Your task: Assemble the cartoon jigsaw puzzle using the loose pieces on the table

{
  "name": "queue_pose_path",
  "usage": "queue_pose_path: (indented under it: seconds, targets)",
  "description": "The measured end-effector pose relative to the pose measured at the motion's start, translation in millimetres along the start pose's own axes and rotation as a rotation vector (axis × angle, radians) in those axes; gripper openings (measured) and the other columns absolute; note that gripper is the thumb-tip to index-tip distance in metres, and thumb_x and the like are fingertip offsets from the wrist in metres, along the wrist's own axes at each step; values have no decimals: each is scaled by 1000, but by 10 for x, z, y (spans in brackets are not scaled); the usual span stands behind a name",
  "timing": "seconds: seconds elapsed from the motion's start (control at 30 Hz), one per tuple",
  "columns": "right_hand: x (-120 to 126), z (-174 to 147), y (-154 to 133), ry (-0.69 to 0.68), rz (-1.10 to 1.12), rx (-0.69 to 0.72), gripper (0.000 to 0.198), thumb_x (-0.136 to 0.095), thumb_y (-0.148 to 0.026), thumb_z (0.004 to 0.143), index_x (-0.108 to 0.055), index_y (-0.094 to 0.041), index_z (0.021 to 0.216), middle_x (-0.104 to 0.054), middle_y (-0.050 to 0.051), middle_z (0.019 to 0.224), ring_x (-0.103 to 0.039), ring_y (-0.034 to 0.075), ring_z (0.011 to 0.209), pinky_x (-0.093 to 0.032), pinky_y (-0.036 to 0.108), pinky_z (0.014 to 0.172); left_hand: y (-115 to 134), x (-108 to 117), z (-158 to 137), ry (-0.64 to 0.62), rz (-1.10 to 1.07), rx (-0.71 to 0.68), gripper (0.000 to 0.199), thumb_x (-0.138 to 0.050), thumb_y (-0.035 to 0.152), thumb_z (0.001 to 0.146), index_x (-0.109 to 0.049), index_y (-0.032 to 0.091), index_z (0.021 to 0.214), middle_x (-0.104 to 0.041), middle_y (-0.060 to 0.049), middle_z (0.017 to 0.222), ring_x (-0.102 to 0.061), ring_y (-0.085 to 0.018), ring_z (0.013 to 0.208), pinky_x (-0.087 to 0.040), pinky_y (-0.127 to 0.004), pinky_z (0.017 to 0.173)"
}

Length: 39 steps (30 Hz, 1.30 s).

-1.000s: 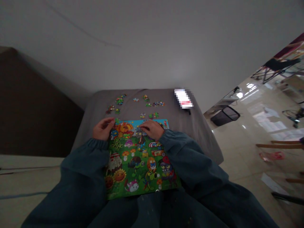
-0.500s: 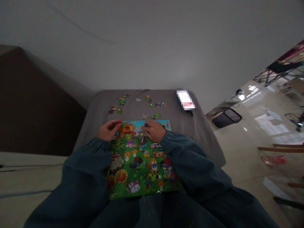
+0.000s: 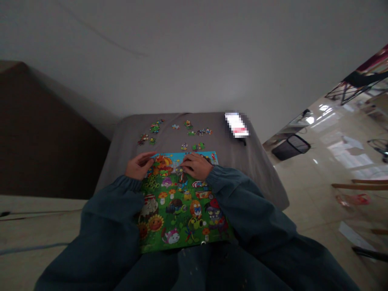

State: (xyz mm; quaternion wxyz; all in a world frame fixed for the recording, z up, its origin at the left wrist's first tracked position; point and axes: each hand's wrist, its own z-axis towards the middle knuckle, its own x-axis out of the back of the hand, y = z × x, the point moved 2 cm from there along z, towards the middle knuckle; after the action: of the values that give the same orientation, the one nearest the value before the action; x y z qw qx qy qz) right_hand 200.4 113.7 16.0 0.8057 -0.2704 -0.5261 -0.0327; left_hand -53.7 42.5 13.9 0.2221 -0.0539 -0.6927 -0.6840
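- Head view, position: the picture puzzle [image 3: 182, 210] lies face up before the person, its blue strip on the grey cloth [image 3: 251, 161] and its near edge just beside the dark garment [image 3: 194, 268]; what supports that edge is hidden
- Head view, left hand [image 3: 138, 166]: at the puzzle's upper left corner, thumb and fingers bent toward each other; whether anything is pinched between them cannot be told
- Head view, right hand [image 3: 197, 166]: over the upper part of the puzzle, right of its middle, fingers curled downward; whether it grips a piece or merely presses cannot be told
- Head view, loose pieces [image 3: 199, 146]: in small scattered groups on the cloth beyond the puzzle
- Head view, handling (judged): probably light, thin card, stiff within each piece but weak along the joints, with a smooth printed face; best held flat by both side edges with support beneath, single pieces pinched by their rims so that the knobs do not bend
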Motion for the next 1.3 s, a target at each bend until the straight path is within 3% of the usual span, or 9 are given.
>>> queue_pose_path:
  seconds: [0.2,0.43,0.57,0.67,0.8,0.93,1.1,1.3]
  targets:
    - [105,-11,116,16,46,-57,20,-59,-18,95,-77,-17,104,-71,11,102,-61,22,97,-47,38,93,19,-9,-25,-35,41,12,38,-64,37,95,-60,17,126,-63,-10,126,-65,-24,108,-57,-46,92]
    - [411,-66,417,129,56,-213,25,-53,-18,99,-75,-16,110,-71,10,103,-63,20,99,-47,34,94,169,-72,-2,-218,124,38,39,-68,44,90,-64,16,118,-70,-8,109,-69,-20,92,-60,-41,84]
    - [490,-99,552,137,67,-266,24,-54,-19,98,-75,-16,108,-72,8,101,-63,18,91,-48,31,89,412,-391,-137,-461,116,31,59,-80,66,65,-74,22,106,-78,-5,87,-74,-24,78,-63,-38,75]
    - [498,-115,619,133,66,-286,25,-53,-19,98,-74,-16,110,-72,9,103,-63,19,91,-47,32,90,592,-702,-263,-652,111,22,49,-77,64,67,-77,27,99,-80,-4,86,-76,-25,80,-64,-38,77]
    - [468,-129,654,117,56,-294,26,-52,-19,98,-74,-14,111,-72,10,106,-64,19,94,-46,32,91,705,-991,-311,-777,112,-3,39,-70,60,74,-77,31,100,-81,-2,92,-77,-25,88,-63,-38,82]
    - [436,-137,650,85,57,-276,26,-53,-19,97,-75,-15,111,-73,8,105,-64,20,95,-46,32,89,701,-1093,-307,-812,146,-49,37,-66,56,78,-76,30,102,-81,-2,97,-76,-25,93,-62,-38,86]
    - [421,-140,648,63,56,-263,27,-52,-21,97,-74,-17,113,-72,8,110,-63,20,99,-45,32,91,684,-1119,-353,-779,232,-145,33,-62,51,83,-76,29,104,-79,-2,92,-75,-23,81,-61,-35,78]
    - [413,-136,621,29,41,-269,27,-52,-20,97,-74,-16,113,-73,9,113,-64,22,103,-45,33,92,717,-1172,-430,-741,325,-310,32,-55,48,92,-75,26,106,-77,-4,96,-73,-20,85,-60,-32,78]
